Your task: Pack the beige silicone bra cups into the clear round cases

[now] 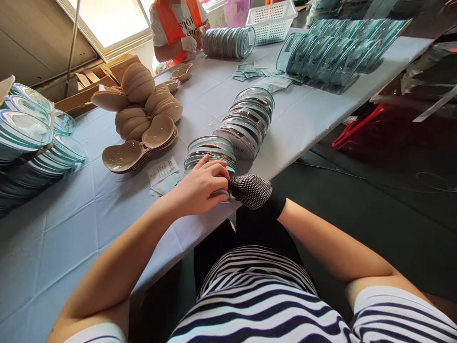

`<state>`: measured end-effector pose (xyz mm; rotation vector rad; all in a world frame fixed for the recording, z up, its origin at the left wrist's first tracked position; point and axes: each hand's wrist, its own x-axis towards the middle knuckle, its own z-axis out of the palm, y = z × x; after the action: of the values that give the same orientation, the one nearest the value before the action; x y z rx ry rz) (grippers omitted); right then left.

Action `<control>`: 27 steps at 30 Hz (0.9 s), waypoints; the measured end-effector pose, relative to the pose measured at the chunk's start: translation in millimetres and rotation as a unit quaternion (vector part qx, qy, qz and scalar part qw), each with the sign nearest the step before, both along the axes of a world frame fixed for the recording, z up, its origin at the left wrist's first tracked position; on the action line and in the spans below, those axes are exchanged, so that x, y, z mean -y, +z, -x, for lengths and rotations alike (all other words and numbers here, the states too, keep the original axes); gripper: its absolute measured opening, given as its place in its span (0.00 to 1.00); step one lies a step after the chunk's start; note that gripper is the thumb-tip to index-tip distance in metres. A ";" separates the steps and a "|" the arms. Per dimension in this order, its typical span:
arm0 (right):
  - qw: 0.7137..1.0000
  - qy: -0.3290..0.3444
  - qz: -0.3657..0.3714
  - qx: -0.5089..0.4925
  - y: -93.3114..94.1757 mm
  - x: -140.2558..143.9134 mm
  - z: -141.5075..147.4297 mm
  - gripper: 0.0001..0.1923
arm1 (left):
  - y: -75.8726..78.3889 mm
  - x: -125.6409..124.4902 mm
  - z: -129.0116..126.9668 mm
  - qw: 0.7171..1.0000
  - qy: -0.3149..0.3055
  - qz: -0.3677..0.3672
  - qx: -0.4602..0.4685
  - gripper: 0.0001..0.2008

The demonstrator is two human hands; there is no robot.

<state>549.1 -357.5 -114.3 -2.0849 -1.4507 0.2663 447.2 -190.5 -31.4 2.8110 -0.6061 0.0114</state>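
Note:
My left hand (202,188) is bare and rests on top of a short stack of clear glass dishes (210,151) at the table's near edge, fingers curled over the nearest dish. My right hand (253,190) wears a dark dotted glove and grips the same stack from the right side. Right behind it lies a longer row of glass dishes (247,120) with labels. Paper labels (163,172) lie just left of my left hand.
Beige spoon-shaped dishes (143,119) pile up at the middle left. Teal glass plates (28,138) stack at the far left and the back right (332,50). A person in an orange vest (176,28) works at the far end beside a white basket (271,19). The table has a pale blue cloth (53,238).

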 end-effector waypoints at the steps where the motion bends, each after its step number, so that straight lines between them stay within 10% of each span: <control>1: 0.998 0.028 -0.008 -0.052 -1.2 2.6 -5.2 0.10 | 0.1 -0.1 -0.1 1.000 0.003 0.002 -0.003 0.03; 7: 0.926 0.159 -0.079 -0.334 -2.1 12.2 -20.6 0.21 | -0.4 1.4 3.0 1.000 0.011 0.023 0.001 0.09; 11: 0.992 0.027 -0.058 -0.112 8.6 16.8 1.1 0.21 | -7.5 -1.9 4.8 0.999 0.008 0.023 0.035 0.12; 15: 0.997 -0.065 -0.006 0.049 16.0 23.2 25.3 0.20 | -18.0 -13.0 2.3 0.990 -0.014 0.036 0.132 0.13; 20: 0.987 -0.113 0.101 -0.057 1.7 20.3 31.2 0.27 | -25.6 -15.6 1.5 0.969 0.045 -0.034 0.242 0.15; 27: 0.971 -0.079 -0.085 -0.206 -19.7 16.2 21.5 0.17 | -33.3 -10.1 8.6 0.946 0.075 -0.083 0.304 0.15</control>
<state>527.6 -373.7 -134.0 -1.8562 -1.0175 0.4630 438.6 -180.4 -64.7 2.9965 -0.5267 0.9250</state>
